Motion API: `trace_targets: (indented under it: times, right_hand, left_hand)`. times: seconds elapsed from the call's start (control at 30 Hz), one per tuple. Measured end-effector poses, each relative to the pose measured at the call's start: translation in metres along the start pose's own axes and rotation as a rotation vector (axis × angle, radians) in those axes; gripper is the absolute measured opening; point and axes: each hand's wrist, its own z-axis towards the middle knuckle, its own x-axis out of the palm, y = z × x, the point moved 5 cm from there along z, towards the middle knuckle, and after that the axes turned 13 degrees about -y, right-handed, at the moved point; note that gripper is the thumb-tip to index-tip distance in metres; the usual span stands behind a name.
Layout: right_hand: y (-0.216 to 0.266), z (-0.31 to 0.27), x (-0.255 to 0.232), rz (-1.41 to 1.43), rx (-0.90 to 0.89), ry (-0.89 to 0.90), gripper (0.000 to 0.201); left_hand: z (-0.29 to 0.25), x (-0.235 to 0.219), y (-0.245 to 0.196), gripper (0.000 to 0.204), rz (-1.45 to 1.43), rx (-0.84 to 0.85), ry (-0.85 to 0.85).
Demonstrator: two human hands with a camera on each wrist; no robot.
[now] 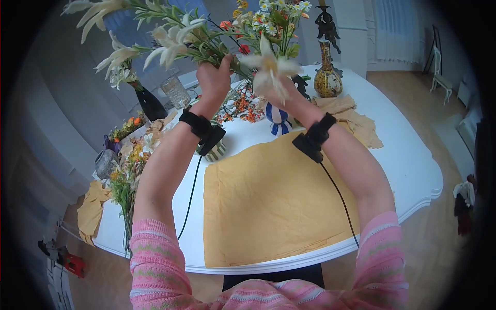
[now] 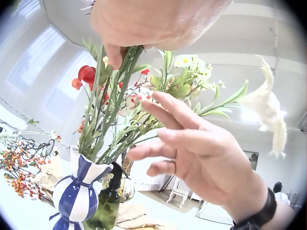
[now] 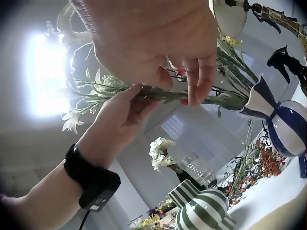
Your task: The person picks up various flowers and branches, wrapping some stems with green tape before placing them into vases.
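Stems of artificial flowers stand in a blue-and-white striped vase (image 2: 76, 199), leaning out above its mouth. My left hand (image 1: 213, 82) grips a bundle of green stems (image 2: 112, 91) well above the rim. White lilies (image 1: 173, 44) spread from that bundle to the upper left. Close by on the right, my right hand (image 2: 192, 148) has its fingers loosely extended beside the stems, holding nothing. A single white lily (image 1: 269, 67) partly hides this hand in the head view. Small daisies (image 1: 281, 13) and red blooms (image 2: 87, 74) show behind the stems.
Brown paper (image 1: 279, 201) covers the table's front. A green-striped vase (image 3: 204, 208), orange berry sprigs (image 1: 245, 106) and a dark green bottle (image 2: 108, 203) stand or lie near the striped vase. A yellow patterned vase (image 1: 328, 77) is back right; more flowers (image 1: 126, 175) lie left.
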Motion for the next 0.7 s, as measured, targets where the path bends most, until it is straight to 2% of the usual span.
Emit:
trace_targets:
  times: [0.03, 0.07, 0.1, 0.13, 0.17, 0.2, 0.27, 0.33, 0.4, 0.47, 0.53, 0.63, 0.7]
  right_hand:
    - [-0.006, 0.01, 0.007, 0.146, 0.225, 0.012, 0.021]
    - [-0.003, 0.014, 0.009, 0.142, 0.22, 0.015, 0.021]
    - [0.004, 0.019, 0.002, 0.247, 0.346, -0.01, 0.033]
    - [0.01, 0.023, -0.004, 0.352, 0.473, -0.037, 0.048]
    - [0.021, 0.023, -0.008, 0.539, 0.554, 0.009, 0.081]
    - [0.024, 0.022, -0.008, 0.535, 0.551, 0.012, 0.081]
    - [0.029, 0.021, -0.011, 0.626, 0.618, -0.105, 0.091]
    - [0.038, 0.019, -0.012, 0.696, 0.637, -0.115, 0.088]
    - [0.039, 0.02, -0.016, 0.767, 0.613, -0.223, 0.088]
    - [0.034, 0.021, -0.013, 0.799, 0.627, -0.225, 0.086]
    - [0.036, 0.022, -0.019, 0.799, 0.603, -0.359, 0.088]
    - [0.038, 0.022, -0.021, 0.702, 0.64, -0.314, 0.087]
    - [0.042, 0.027, -0.023, 0.666, 0.609, -0.293, 0.086]
  left_hand:
    - [0.0, -0.001, 0.0, 0.029, -0.01, 0.035, 0.011]
    - [0.001, -0.003, 0.002, 0.029, -0.014, 0.034, 0.006]
    - [0.001, -0.003, 0.005, 0.028, 0.009, 0.018, 0.027]
    - [0.0, -0.003, 0.006, 0.026, 0.031, 0.003, 0.048]
    - [-0.001, -0.006, 0.007, 0.026, 0.026, 0.002, 0.044]
    - [-0.002, -0.007, 0.01, 0.027, 0.038, -0.011, 0.055]
    - [-0.001, -0.009, 0.013, 0.027, 0.045, -0.024, 0.06]
    - [0.0, -0.011, 0.027, 0.029, 0.058, -0.021, 0.054]
    - [0.0, -0.017, 0.035, 0.03, 0.117, -0.016, 0.023]
    - [-0.002, -0.025, 0.039, 0.031, 0.178, -0.012, -0.005]
    - [-0.007, -0.036, 0.031, 0.031, 0.295, 0.038, -0.037]
    - [-0.016, -0.044, 0.021, 0.023, 0.213, -0.021, 0.008]
    - [-0.025, -0.045, 0.008, 0.022, 0.131, -0.004, 0.038]
